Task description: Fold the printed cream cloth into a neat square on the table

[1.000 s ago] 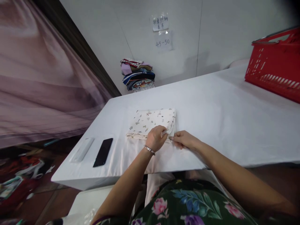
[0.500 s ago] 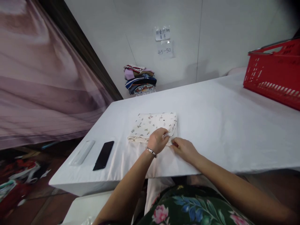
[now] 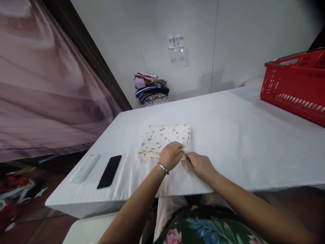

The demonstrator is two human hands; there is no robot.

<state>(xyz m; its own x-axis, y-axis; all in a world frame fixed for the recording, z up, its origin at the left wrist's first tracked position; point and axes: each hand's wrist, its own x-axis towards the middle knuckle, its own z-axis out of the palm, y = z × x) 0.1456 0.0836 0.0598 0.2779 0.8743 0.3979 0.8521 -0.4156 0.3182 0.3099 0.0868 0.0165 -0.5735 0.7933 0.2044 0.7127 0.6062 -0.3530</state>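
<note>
A folded cream cloth (image 3: 162,138) with small printed figures lies flat on the white table (image 3: 241,135). My left hand (image 3: 170,155), with a bracelet on the wrist, is closed on the cloth's near right corner, pinching its layered edges. My right hand (image 3: 199,163) rests on the table right beside it, fingers curled and touching the same corner edge.
A black phone (image 3: 109,166) and a pale flat case (image 3: 85,163) lie near the table's left front edge. A red plastic basket (image 3: 294,86) stands at the right. A stack of folded clothes (image 3: 151,88) sits by the far wall. A mauve curtain hangs at left.
Both hands stay at the cloth's near right corner. The view has tilted down slightly, so everything sits a little higher and further in the picture.
</note>
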